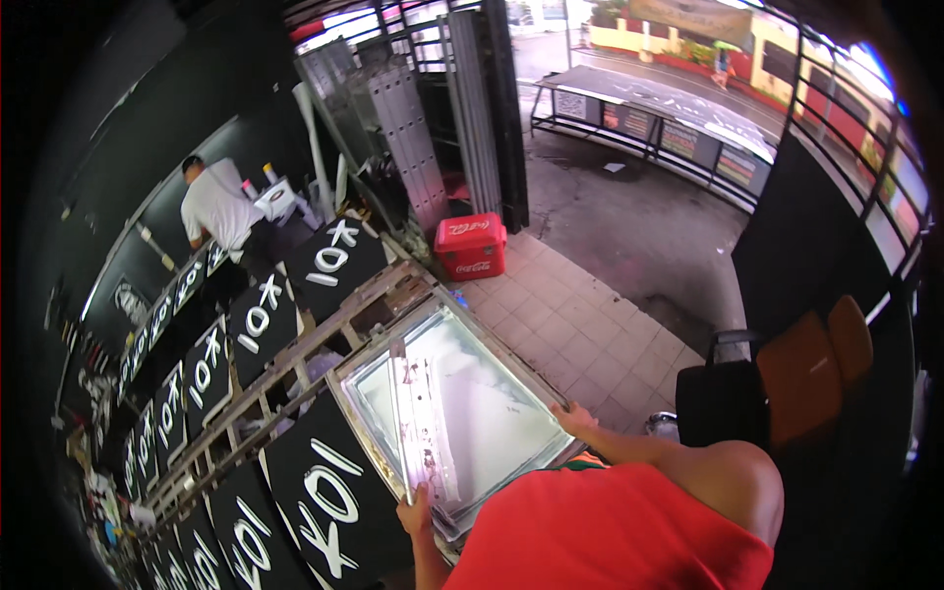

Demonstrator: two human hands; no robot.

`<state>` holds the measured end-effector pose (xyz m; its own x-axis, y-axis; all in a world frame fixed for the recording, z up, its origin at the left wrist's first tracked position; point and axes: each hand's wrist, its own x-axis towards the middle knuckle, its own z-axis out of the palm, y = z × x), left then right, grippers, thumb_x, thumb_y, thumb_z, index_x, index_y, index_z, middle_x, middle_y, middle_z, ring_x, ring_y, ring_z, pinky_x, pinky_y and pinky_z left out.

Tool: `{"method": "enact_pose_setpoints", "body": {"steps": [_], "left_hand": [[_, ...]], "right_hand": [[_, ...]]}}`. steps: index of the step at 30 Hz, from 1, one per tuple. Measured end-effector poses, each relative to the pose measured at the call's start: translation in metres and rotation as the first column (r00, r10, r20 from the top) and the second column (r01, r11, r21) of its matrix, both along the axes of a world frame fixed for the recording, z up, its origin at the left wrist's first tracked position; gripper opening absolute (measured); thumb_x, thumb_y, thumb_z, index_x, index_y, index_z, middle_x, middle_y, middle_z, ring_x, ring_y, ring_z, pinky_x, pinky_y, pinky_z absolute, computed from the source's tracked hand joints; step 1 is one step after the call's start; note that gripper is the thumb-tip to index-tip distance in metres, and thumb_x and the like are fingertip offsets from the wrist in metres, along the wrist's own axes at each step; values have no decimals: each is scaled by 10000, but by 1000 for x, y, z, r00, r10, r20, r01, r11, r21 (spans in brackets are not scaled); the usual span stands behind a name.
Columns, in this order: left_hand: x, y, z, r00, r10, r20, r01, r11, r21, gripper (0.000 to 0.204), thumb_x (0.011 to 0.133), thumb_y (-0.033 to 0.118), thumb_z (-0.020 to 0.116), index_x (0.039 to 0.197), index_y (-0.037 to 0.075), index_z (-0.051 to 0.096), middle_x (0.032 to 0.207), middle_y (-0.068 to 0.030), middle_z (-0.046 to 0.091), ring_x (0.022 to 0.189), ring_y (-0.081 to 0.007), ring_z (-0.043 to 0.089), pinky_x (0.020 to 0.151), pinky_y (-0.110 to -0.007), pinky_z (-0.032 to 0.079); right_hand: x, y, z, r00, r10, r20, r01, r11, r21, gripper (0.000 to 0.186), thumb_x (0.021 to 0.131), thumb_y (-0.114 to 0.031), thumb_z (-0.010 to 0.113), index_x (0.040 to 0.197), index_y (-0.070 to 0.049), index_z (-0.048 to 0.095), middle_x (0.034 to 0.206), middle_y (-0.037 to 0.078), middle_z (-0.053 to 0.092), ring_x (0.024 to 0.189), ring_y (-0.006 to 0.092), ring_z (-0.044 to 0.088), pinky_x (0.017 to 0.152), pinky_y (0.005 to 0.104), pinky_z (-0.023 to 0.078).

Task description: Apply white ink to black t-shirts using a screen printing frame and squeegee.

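A rectangular frame (pixel 516 356) with a pale, shiny sheet across it, resembling a screen-printing frame, lies tilted in front of me. My left hand (pixel 417 513) is closed on its near left edge, beside the lower end of a long, stained strip (pixel 418 423) that runs across the sheet. At the near right corner, my right hand (pixel 574 421) grips the rim, fingers partly hidden by the edge. Black panels with white painted marks lie left of the frame, the closest panel (pixel 295 472) next to my left hand.
A wooden rack (pixel 256 408) runs between rows of black panels. A person in a white shirt (pixel 224 205) bends over the far-left panels. A red cooler (pixel 471 246) stands on the tiles beyond the frame. On the right is an orange-backed chair (pixel 801 374); a long table (pixel 659 103) stands outside.
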<state>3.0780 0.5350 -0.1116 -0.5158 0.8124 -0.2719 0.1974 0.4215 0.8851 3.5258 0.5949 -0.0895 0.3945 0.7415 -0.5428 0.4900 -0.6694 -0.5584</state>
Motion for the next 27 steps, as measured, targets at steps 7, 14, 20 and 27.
{"method": "enact_pose_setpoints", "body": {"steps": [7,14,20,27], "left_hand": [[9,2,22,998,-51,32,50,998,34,525,795,401,836,983,-79,741,826,-118,731,728,-193,648,694,-370,525],[10,-1,27,995,-76,61,70,993,93,415,825,330,841,904,-60,720,746,-60,679,668,-136,594,604,-328,494],[12,-2,26,990,-83,118,73,994,87,433,830,293,838,977,-99,728,843,-98,716,733,-160,625,663,-333,523],[9,-3,24,983,-108,148,92,990,110,428,841,246,825,1036,-121,721,892,-129,731,768,-184,655,686,-343,539]], "right_hand": [[2,-1,10,1000,5,-28,-7,998,-67,965,860,-803,488,1475,-60,486,1488,185,546,1423,375,464,1164,679,223],[0,1,6,999,-10,-39,9,1000,-30,1014,837,-831,484,1478,-47,473,1481,199,546,1417,377,469,1175,664,220],[0,-2,9,1000,-12,-14,11,999,-33,1017,820,-854,480,1439,-48,512,1438,212,580,1382,380,506,1148,608,296],[-4,-3,21,1000,6,23,-5,999,-47,979,833,-832,494,1443,-67,519,1427,196,594,1371,371,520,1114,582,348]]}}
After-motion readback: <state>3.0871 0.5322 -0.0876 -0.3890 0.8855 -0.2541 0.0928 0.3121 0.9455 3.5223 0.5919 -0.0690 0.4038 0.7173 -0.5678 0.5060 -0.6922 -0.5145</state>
